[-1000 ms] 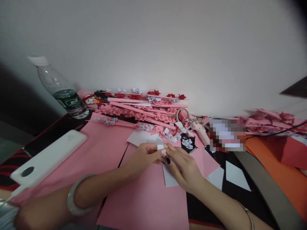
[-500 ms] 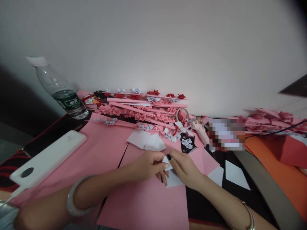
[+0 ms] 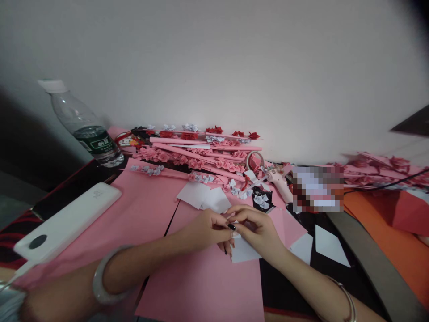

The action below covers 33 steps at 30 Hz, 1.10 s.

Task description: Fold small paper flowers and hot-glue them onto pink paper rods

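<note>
My left hand [image 3: 208,230] and my right hand [image 3: 256,228] meet over the pink paper sheet [image 3: 201,281], both closed on a small folded piece of white paper [image 3: 236,234]. Fingers cover most of the folded piece. The right thumb, with a dark nail, presses against it from the near side. Directly below lies a flat white paper square [image 3: 244,252], partly under my right hand. Two more white squares [image 3: 214,199] rest just beyond my left hand.
Behind my hands lie pink paper sticks with folded flowers [image 3: 201,163], a tape roll [image 3: 254,160] and a pink glue gun [image 3: 279,182]. A water bottle [image 3: 90,129] and white power bank [image 3: 70,221] are at left. Orange paper [image 3: 385,232] lies at right.
My right hand's fingers have arched and shifted over the folded paper, covering more of it. My left hand stays nearly in place.
</note>
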Motion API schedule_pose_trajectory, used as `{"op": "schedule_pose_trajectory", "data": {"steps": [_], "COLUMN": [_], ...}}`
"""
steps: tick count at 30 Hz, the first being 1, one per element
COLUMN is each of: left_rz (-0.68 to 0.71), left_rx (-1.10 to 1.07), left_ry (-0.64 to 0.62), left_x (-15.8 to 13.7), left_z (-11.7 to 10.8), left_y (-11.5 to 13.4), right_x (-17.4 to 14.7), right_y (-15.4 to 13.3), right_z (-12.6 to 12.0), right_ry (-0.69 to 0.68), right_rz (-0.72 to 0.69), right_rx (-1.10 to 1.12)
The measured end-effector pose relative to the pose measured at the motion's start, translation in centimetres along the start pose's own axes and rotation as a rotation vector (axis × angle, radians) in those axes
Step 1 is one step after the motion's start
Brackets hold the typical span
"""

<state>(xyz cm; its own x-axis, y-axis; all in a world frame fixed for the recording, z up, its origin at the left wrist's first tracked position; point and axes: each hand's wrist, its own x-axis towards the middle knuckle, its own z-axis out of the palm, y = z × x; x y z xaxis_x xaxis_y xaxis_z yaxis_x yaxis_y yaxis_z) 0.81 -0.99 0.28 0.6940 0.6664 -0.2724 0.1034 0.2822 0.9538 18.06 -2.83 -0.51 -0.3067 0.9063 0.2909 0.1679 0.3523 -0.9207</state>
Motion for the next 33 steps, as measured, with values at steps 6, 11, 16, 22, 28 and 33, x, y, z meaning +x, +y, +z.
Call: {"op": "schedule_pose_trajectory", "data": {"steps": [6,11,16,22,28,33], "left_rz": [-0.023,-0.060,-0.088,-0.087,-0.034,0.029], "left_rx": [-0.029,-0.080,-0.154,-0.189,-0.120,-0.033], "left_ry": [-0.006,-0.045,-0.066,-0.076,-0.065,-0.044], "left_x": [0.0,0.3,0.5,0.6,0.5,0.3], "left_z": [0.0,-0.4,-1.0,-1.0,-0.7,-0.4], "left_y": [-0.1,0.1,-0.2,-0.4,-0.1,0.0], "right_x": [0.0,-0.1,-0.2,0.0,-0.1,-0.4], "right_y": [-0.1,-0.7,-0.8,-0.6,-0.1,0.3], "right_z": [0.2,-0.6,-1.2,-1.3,-1.1,-0.9], "right_ry": [0.026,-0.047,-0.088,-0.126,-0.059,-0.121], "right_rz": [-0.006,-0.111,-0.250,-0.297,-0.155,0.002], "right_rx": [0.034,-0.144,-0.264,-0.302,-0.305,-0.382]}}
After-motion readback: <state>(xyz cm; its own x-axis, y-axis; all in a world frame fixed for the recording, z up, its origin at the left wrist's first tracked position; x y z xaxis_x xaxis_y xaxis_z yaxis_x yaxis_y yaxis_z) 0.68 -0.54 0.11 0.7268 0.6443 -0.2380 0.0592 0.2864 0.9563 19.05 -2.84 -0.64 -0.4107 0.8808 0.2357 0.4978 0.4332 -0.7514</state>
